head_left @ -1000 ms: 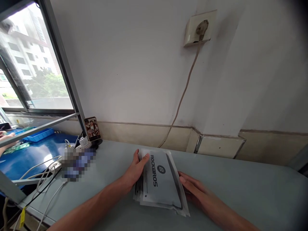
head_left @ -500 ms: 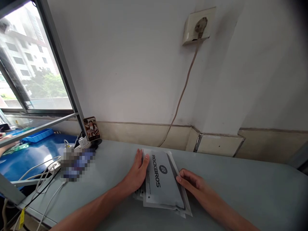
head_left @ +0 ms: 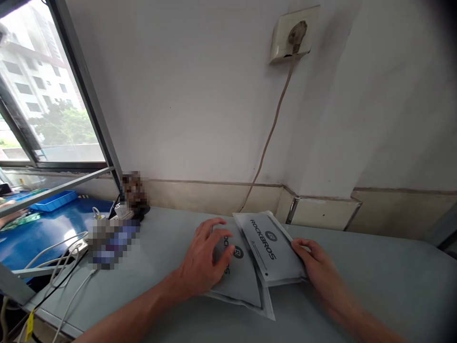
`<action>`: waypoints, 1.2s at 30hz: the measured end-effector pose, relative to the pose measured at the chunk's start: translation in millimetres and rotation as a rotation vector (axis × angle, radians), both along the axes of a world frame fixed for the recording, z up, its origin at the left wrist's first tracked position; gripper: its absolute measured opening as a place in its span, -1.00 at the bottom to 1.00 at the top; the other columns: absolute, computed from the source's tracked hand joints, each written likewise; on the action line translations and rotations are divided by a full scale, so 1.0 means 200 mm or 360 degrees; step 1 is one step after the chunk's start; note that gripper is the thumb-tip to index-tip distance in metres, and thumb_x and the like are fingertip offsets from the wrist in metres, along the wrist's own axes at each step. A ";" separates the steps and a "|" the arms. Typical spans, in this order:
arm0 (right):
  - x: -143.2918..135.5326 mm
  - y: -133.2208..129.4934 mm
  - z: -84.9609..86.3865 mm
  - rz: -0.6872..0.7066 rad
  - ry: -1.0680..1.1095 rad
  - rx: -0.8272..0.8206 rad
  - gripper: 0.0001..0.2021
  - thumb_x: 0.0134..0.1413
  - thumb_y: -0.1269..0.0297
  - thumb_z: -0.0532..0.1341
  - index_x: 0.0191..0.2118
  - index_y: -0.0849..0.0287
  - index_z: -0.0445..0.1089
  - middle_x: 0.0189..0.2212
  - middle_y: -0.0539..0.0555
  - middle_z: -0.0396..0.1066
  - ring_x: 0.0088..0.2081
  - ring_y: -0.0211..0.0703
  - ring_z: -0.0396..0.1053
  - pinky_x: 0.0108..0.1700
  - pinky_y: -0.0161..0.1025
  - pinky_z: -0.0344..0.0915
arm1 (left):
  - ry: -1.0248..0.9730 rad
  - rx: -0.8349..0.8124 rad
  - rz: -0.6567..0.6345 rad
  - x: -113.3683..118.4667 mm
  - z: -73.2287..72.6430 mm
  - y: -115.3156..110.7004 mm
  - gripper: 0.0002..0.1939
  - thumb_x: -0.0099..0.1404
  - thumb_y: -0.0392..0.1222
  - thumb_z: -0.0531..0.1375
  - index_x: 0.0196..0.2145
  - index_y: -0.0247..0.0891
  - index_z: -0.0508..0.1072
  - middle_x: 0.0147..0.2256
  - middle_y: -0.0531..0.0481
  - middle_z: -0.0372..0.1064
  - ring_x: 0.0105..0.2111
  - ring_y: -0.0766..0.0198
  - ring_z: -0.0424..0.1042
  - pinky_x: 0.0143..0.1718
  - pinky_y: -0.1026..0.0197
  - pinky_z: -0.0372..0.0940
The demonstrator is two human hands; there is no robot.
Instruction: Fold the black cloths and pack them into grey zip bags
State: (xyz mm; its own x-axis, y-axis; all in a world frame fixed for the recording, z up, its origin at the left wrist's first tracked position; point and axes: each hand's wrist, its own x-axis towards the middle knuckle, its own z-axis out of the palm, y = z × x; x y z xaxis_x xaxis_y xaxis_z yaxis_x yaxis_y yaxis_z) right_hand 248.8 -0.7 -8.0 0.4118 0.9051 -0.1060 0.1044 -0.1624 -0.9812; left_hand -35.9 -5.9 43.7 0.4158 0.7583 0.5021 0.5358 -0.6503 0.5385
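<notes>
My right hand [head_left: 316, 259] pinches the right edge of a frosted plastic packet [head_left: 266, 247] printed with ROCKBROS and a round logo. That packet lies tilted partly over a second one. Beneath and left of it is the other ROCKBROS packet [head_left: 243, 281], flat on the grey table, its print partly covered. Over this lower packet's left side hovers my left hand [head_left: 207, 259], fingers spread and curved, holding nothing. Whether more packets lie under the lower one is hard to see.
A socket with a plug [head_left: 297, 37] sends its cord [head_left: 273, 128] down the wall behind the table [head_left: 171, 224]. To the left are white cables [head_left: 76, 286], a blurred-out object [head_left: 117, 243] and a metal frame [head_left: 103, 143]. Beyond, a blue tray [head_left: 55, 200] sits on a blue surface near a person's hand.
The top packet has slid right and away from the one below, held by my right hand. My left hand has lifted off the stack's left edge, with its fingers now apart.
</notes>
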 end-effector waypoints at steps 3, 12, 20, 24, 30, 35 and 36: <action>0.05 0.03 -0.03 -0.0126 0.0021 0.0056 -0.68 0.15 -0.05 0.21 -0.05 -0.04 0.36 -0.35 0.07 0.53 -0.31 0.09 0.46 -0.44 -0.13 0.40 | 0.0379 0.0030 -0.0607 0.03 0.06 -0.07 -0.68 0.52 0.03 0.10 0.07 -0.07 0.53 0.16 -0.07 0.46 0.23 0.02 0.37 0.33 -0.01 0.20; 0.11 0.07 -0.05 -0.0223 -0.0202 0.0319 -0.65 0.20 0.02 0.12 0.05 -0.04 0.35 -0.41 0.00 0.45 -0.35 0.03 0.38 -0.41 -0.16 0.34 | 0.1173 0.0643 -0.0786 0.29 -0.05 -0.07 -0.58 0.47 0.03 0.17 0.17 -0.23 0.42 0.08 -0.18 0.45 0.20 -0.12 0.32 0.30 -0.27 0.09; 0.11 0.06 -0.03 -0.0185 -0.0031 0.0274 -0.66 0.12 0.02 0.18 -0.01 -0.02 0.33 -0.33 0.02 0.53 -0.38 0.02 0.42 -0.45 -0.14 0.40 | 0.1379 0.0638 -0.0460 0.30 -0.02 -0.06 -0.55 0.43 0.19 0.18 0.02 -0.22 0.53 0.20 -0.24 0.33 0.12 -0.25 0.32 0.02 -0.28 0.29; 0.11 0.08 -0.05 -0.0141 0.0056 0.0199 -0.75 0.14 0.10 0.17 -0.05 -0.07 0.32 -0.35 0.04 0.51 -0.43 0.04 0.40 -0.49 -0.08 0.44 | 0.1295 0.0495 -0.0413 0.21 -0.04 -0.03 -0.36 0.39 0.34 0.15 0.13 -0.24 0.46 0.11 -0.27 0.42 0.16 -0.33 0.30 0.11 -0.37 0.21; 0.07 0.07 -0.05 -0.0055 0.0124 0.0073 -0.77 0.18 0.17 0.16 -0.03 -0.05 0.32 -0.34 0.04 0.44 -0.40 0.00 0.37 -0.55 -0.15 0.46 | 0.1168 0.0389 -0.0583 0.12 -0.09 0.01 -0.30 0.34 0.47 0.10 0.09 -0.16 0.48 0.03 -0.23 0.49 0.30 -0.41 0.17 0.27 -0.58 -0.10; 0.07 0.07 -0.05 -0.0062 0.0101 0.0031 -0.74 0.15 0.17 0.17 -0.03 -0.04 0.35 -0.30 0.05 0.47 -0.41 -0.02 0.36 -0.56 -0.17 0.44 | 0.1211 0.0420 -0.0556 0.09 -0.10 0.02 -0.37 0.41 0.37 0.10 0.13 -0.19 0.45 0.06 -0.22 0.49 0.33 -0.37 0.16 0.27 -0.58 -0.07; 0.07 0.07 -0.05 -0.0055 0.0101 0.0035 -0.74 0.14 0.16 0.18 -0.03 -0.04 0.35 -0.30 0.05 0.47 -0.41 -0.02 0.36 -0.55 -0.17 0.44 | 0.1213 0.0424 -0.0543 0.09 -0.10 0.02 -0.39 0.43 0.35 0.09 0.11 -0.19 0.46 0.03 -0.21 0.50 0.32 -0.37 0.17 0.27 -0.58 -0.07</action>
